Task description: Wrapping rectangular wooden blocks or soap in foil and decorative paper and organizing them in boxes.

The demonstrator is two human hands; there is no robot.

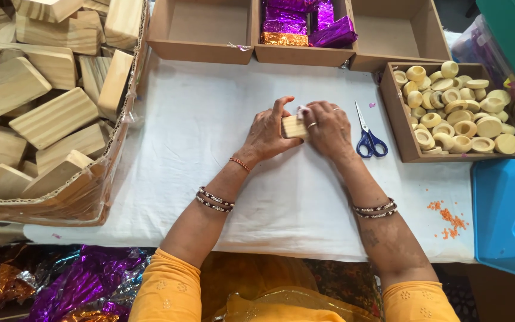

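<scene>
Pale rectangular wooden block (294,127) sits between your two hands near the middle of the table (210,131), on its white cloth cover. Your left hand (267,134) is closed around the block's left end, thumb raised above it, and your right hand (328,126) is curled over its right end — the fingers hide most of that side, and a small pale scrap shows at the top of the block, too small to make out.

Just right of your right hand lie the blue-handled scissors (367,136), blades pointing toward the far edge. Beyond them, at the right edge, the shallow brown tray (402,122) holds a heap of small round wooden cups (457,107). Along the far edge stand three open cardboard boxes: an empty one (201,27) on the left, the middle one (302,53) filled with purple and gold foil-wrapped pieces (305,22), and another (396,33) on the right.

At the left edge a large cardboard carton (105,173) is piled with more pale wooden blocks (55,116). A blue plastic device (505,214) stands at the near right corner, with orange crumbs (450,217) on the cloth beside it. Crumpled purple foil (84,283) lies below the near edge — off the table.
</scene>
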